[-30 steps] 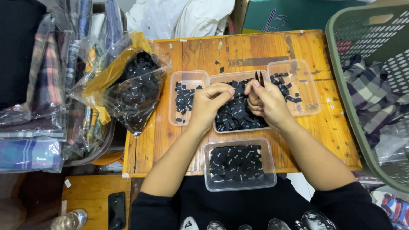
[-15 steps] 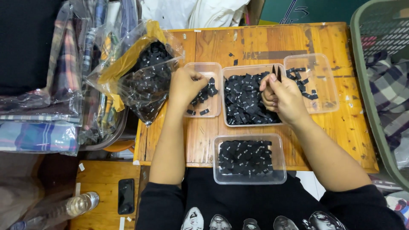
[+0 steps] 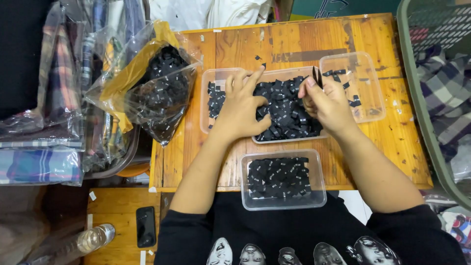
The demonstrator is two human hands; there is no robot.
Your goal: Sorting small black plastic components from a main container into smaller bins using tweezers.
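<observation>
A worn wooden surface [image 3: 294, 44] carries four clear plastic trays. At the right edge of the view stands a green laundry basket [image 3: 417, 98] with plaid cloth inside. Left of the surface, a large clear bag [image 3: 157, 93] bulges with small black labels. The middle tray [image 3: 287, 139], heaped with the same black labels [image 3: 287, 110], lies between a left tray [image 3: 208, 105] and a nearly empty right tray [image 3: 363, 81]; a near tray [image 3: 283, 179] holds neat rows of labels. The left hand [image 3: 243, 108] rests on the heap in the middle tray, fingers spread and bent, touching loose labels. The right hand [image 3: 328, 105] hovers over the tray's right end, fingers pinched shut on a thin stack of labels [image 3: 317, 77] standing upright.
</observation>
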